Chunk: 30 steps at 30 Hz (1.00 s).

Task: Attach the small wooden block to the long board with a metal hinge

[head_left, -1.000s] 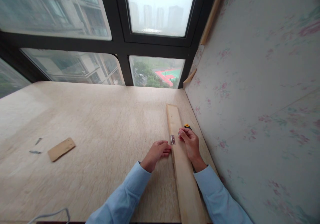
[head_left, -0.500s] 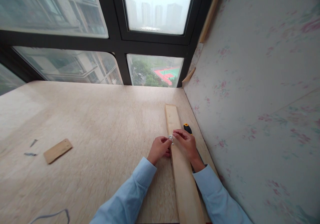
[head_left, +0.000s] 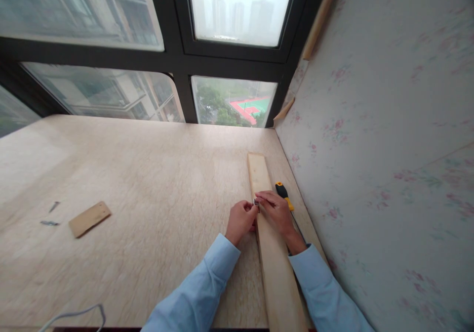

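Observation:
A long wooden board [head_left: 276, 268] lies lengthwise in front of me. At its left edge sits a small shiny metal piece [head_left: 256, 202], which looks like a hinge and is mostly covered by my fingers. My left hand [head_left: 241, 221] pinches it against the board from the left side. Over the board, my right hand [head_left: 277, 212] has thumb and fingertips pressed together just above the metal piece; whatever they hold is too small to make out. A screwdriver [head_left: 282, 190] with a black and yellow handle lies right of the board, its shaft partly behind my right wrist.
On the left of the marbled sill [head_left: 155, 198] lie a small wooden piece [head_left: 90, 219] and, beside it, two small metal items [head_left: 49, 223]. A grey cable [head_left: 79, 313] curls at the front left. The papered wall [head_left: 377, 174] rises close on the right, windows behind.
The view has shifted slightly. My hands stay at the metal piece, my left fingers covering more of it now. More of the screwdriver shows beside my right hand.

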Each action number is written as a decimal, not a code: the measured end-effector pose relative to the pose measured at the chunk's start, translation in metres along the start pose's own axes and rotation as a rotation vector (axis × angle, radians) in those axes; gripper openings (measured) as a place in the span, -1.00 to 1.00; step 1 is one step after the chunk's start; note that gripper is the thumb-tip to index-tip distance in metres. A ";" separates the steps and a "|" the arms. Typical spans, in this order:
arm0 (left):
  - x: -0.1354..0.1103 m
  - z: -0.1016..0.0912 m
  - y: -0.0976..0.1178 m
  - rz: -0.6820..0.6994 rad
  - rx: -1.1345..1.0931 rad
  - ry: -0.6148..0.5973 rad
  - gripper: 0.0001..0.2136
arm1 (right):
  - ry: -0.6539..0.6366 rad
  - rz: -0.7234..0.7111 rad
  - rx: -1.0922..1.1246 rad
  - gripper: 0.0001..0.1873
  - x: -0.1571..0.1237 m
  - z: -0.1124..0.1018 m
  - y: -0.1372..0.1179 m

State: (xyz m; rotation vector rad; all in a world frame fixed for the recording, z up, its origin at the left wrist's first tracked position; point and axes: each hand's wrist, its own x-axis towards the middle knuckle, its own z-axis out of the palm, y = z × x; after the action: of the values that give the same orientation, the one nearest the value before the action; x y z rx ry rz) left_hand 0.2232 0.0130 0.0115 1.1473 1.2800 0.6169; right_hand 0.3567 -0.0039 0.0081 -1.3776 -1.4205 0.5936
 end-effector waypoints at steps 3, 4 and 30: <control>0.000 0.001 -0.001 0.012 0.023 0.013 -0.82 | -0.011 0.008 -0.006 -0.83 0.000 -0.001 0.000; 0.000 0.001 -0.001 0.015 0.031 0.016 -0.82 | -0.015 0.009 -0.007 -0.83 0.000 -0.001 -0.001; 0.000 0.001 0.002 0.006 0.107 0.056 -0.77 | -0.156 -0.080 -0.128 -0.81 0.002 -0.010 -0.001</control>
State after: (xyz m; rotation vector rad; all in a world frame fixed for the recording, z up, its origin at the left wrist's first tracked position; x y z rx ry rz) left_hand 0.2247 0.0130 0.0129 1.2297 1.3711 0.5945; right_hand 0.3654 -0.0053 0.0132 -1.3914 -1.6555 0.5769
